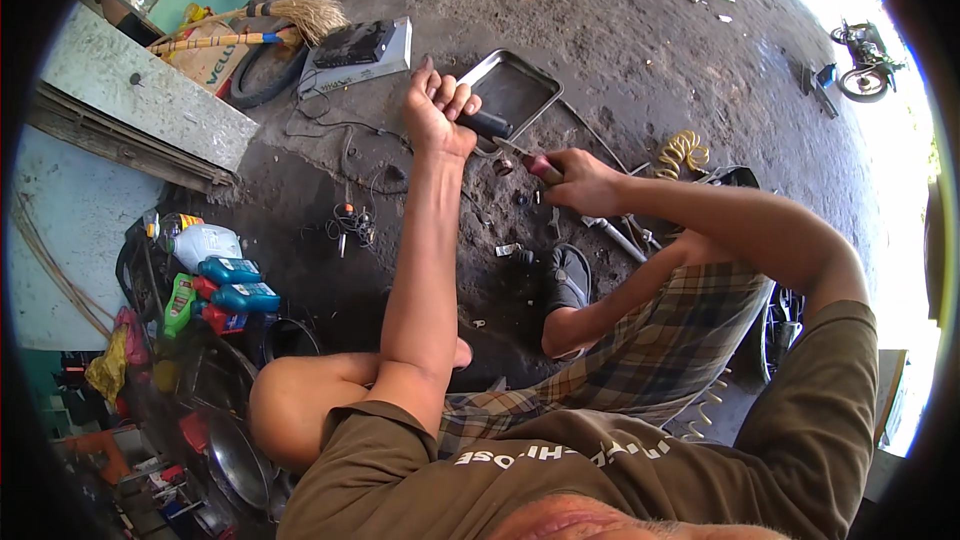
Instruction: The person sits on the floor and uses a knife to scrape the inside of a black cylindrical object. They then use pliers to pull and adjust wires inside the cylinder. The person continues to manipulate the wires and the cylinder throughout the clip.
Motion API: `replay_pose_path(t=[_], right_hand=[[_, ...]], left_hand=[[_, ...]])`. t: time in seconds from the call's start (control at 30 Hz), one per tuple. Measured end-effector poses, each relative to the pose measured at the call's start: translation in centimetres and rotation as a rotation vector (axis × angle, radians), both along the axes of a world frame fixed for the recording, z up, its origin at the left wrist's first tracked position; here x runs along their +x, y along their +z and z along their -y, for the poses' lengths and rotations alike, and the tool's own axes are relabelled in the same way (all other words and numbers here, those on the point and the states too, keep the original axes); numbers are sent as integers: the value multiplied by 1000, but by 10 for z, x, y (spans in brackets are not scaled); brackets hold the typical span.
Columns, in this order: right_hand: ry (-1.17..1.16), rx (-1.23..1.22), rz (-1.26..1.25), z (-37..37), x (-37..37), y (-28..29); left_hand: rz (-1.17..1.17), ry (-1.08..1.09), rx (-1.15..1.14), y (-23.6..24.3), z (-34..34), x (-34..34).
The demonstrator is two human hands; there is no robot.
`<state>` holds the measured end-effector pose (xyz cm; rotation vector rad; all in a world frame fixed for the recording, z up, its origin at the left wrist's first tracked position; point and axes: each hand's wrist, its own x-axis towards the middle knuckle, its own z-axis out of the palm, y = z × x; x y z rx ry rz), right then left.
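Observation:
My left hand is closed round a short black cylinder, maybe a rubber grip, whose end sticks out to the right. In my right hand is a knife with a reddish handle. Its short blade points up and left, close to the cylinder's free end; whether they touch I cannot tell. Just beyond both hands lies a rectangular metal tray with a raised rim. Below the knife, a small round metal part and other bits lie on the dirty ground.
A yellow coiled hose and metal rods lie to the right. Oil bottles cluster at the left. Up left are a flat box, a tyre and a straw broom. A motorcycle stands far right. Cables cross the ground.

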<state>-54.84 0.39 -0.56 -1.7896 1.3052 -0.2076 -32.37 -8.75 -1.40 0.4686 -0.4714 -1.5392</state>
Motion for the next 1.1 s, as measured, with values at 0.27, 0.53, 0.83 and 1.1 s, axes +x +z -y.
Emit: replay_pose_path(t=[0.27, 0.53, 0.83, 1.1], right_hand=[[-11, 367, 225, -6, -4, -10], [-92, 809, 448, 6, -24, -33], [153, 906, 762, 23, -24, -11], [216, 1201, 806, 26, -27, 19]], left_hand=[[-53, -99, 29, -21, -2, 5], [-36, -95, 16, -21, -6, -2], [-309, -353, -400, 43, -23, 6], [-259, -336, -442, 57, -31, 7]])
